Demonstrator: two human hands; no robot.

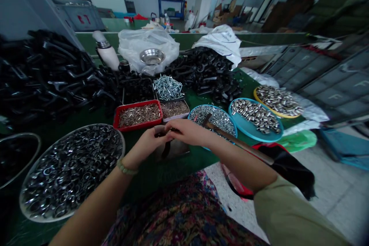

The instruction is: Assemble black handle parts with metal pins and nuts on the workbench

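My left hand (148, 141) and my right hand (188, 131) meet over a small metal block (175, 149) at the table's front edge. Both are closed in a pinch around a small dark part (162, 132) between them; its shape is hard to make out. A dark strip (166, 149) hangs down from it. A beaded bracelet sits on my left wrist. A hammer (230, 138) with a wooden handle lies by my right forearm, its head resting in a blue dish of small silver parts (223, 117).
A big metal bowl of shiny rings (72, 169) sits left. A red tray (137, 115), trays of screws (168, 87), a blue plate (255, 117) and a yellow plate (278, 102) of metal sleeves lie ahead. Black handle piles (43, 73) fill the back.
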